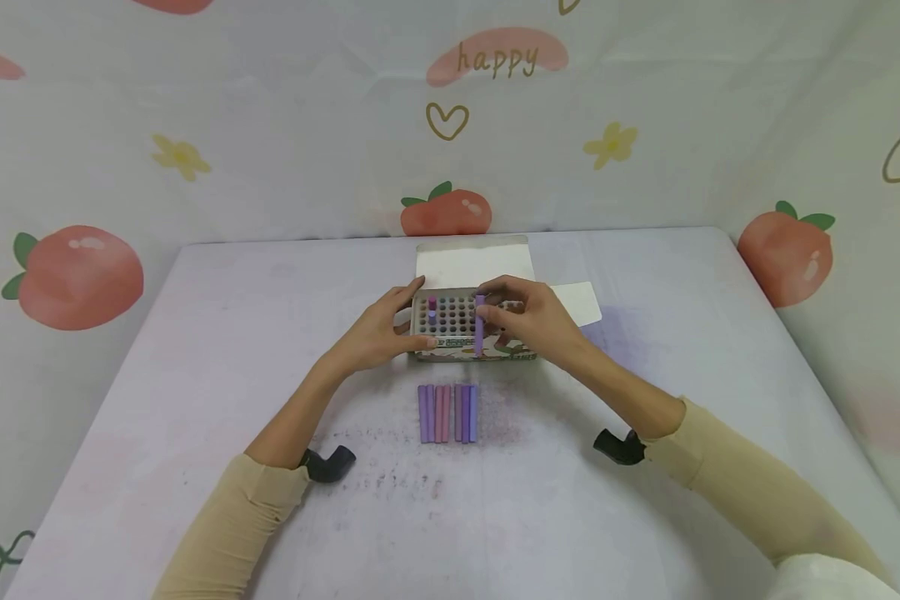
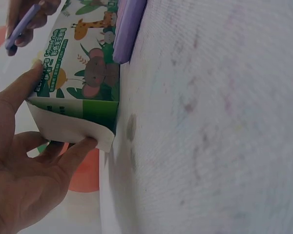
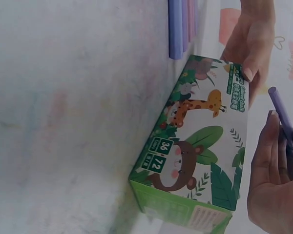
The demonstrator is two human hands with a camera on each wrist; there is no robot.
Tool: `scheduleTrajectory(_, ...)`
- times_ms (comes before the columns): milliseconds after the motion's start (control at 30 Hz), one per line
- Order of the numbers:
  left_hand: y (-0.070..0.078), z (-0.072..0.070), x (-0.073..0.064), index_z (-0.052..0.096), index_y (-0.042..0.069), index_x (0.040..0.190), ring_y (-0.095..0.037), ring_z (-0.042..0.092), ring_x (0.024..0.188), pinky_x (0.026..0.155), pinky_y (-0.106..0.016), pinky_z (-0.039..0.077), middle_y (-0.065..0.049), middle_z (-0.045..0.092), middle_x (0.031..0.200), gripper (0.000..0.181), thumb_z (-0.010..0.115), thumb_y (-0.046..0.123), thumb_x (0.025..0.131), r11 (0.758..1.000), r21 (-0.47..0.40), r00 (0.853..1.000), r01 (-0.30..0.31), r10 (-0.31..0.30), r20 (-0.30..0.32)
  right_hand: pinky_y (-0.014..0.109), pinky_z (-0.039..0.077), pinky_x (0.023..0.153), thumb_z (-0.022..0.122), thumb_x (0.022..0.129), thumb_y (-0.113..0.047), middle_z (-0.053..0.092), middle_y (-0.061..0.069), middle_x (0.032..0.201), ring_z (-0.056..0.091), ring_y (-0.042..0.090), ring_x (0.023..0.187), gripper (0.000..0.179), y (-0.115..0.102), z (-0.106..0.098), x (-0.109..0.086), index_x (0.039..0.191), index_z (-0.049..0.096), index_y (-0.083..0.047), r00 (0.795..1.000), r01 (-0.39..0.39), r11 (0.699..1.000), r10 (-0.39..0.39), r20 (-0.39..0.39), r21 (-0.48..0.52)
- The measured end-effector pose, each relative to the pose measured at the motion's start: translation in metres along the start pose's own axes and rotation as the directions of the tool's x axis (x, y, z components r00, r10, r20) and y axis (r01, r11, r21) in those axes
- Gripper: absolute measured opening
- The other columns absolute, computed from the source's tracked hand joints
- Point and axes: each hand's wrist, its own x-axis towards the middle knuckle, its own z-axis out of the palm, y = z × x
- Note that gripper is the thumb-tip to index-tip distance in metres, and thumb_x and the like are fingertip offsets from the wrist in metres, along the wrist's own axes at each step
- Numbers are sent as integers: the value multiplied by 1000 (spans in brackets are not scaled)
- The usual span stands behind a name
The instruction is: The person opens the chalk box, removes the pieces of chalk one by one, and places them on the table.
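Note:
A box of chalk [image 1: 465,352] with its lid [image 1: 472,262] folded back stands on the table, its top a grid of round holes. My left hand [image 1: 378,332] grips the box's left end, thumb at the front edge and fingers by the white end flap [image 2: 71,124]. Between right thumb and fingers, my right hand [image 1: 537,318] pinches a purple chalk stick [image 1: 479,333] upright over the holes. A magenta chalk [image 1: 432,302] and a violet chalk [image 1: 432,317] stand in holes at the left. Purple, pink and blue chalk sticks [image 1: 446,414] lie side by side before the box.
A white side flap [image 1: 579,303] sticks out at the box's right. Coloured chalk smudges [image 1: 390,475] mark the white tabletop [image 1: 157,375]. Behind the table hangs a printed cloth [image 1: 307,108]. Black curved pieces [image 1: 619,447] sit at both wrists.

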Motion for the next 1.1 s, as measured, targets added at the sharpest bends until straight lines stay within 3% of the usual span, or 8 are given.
scheduleTrajectory(267, -1, 0, 1, 13, 19, 161, -31, 29, 146, 108, -37, 47, -14, 25, 158, 100, 80, 26, 87, 1000, 6, 1000, -2, 2, 6, 42, 64, 64, 69, 95, -15, 68, 15, 100, 70, 37, 83, 32, 3, 0, -13, 124, 64, -3, 999, -38, 999, 38, 1, 10)
scheduleTrajectory(433, -1, 0, 1, 13, 19, 161, -31, 29, 146, 108, -37, 47, -14, 25, 158, 100, 80, 27, 87, 1000, 8, 1000, 3, -3, 8, 52, 62, 65, 71, 94, -13, 69, 15, 96, 68, 43, 79, 34, 7, 1, -21, 124, 64, 0, 998, -64, 998, 64, 14, 23)
scheduleTrajectory(533, 0, -1, 1, 13, 20, 161, -32, 29, 145, 107, -37, 47, -14, 24, 159, 100, 80, 27, 87, 1000, 14, 1000, 7, -7, 9, 57, 60, 66, 71, 93, -12, 68, 15, 95, 69, 42, 77, 33, 10, 1, -25, 123, 64, 1, 997, -77, 997, 76, 22, 28)
scheduleTrajectory(733, 1, 0, 0, 13, 19, 161, -33, 28, 146, 108, -38, 47, -15, 23, 159, 99, 79, 25, 88, 1000, 1, 1000, -1, 1, 15, 53, 62, 67, 72, 92, -10, 70, 15, 98, 72, 30, 77, 33, 13, -1, -34, 122, 66, 2, 993, -119, 992, 119, 8, 44)
scheduleTrajectory(1100, 2, 0, -1, 13, 21, 161, -34, 35, 143, 105, -38, 50, -15, 23, 159, 99, 79, 27, 88, 1000, 17, 1000, 8, -8, 4, 51, 63, 67, 74, 91, -17, 71, 15, 95, 72, 30, 75, 37, 32, 0, -49, 122, 66, 2, 980, -192, 981, 189, 63, 36)
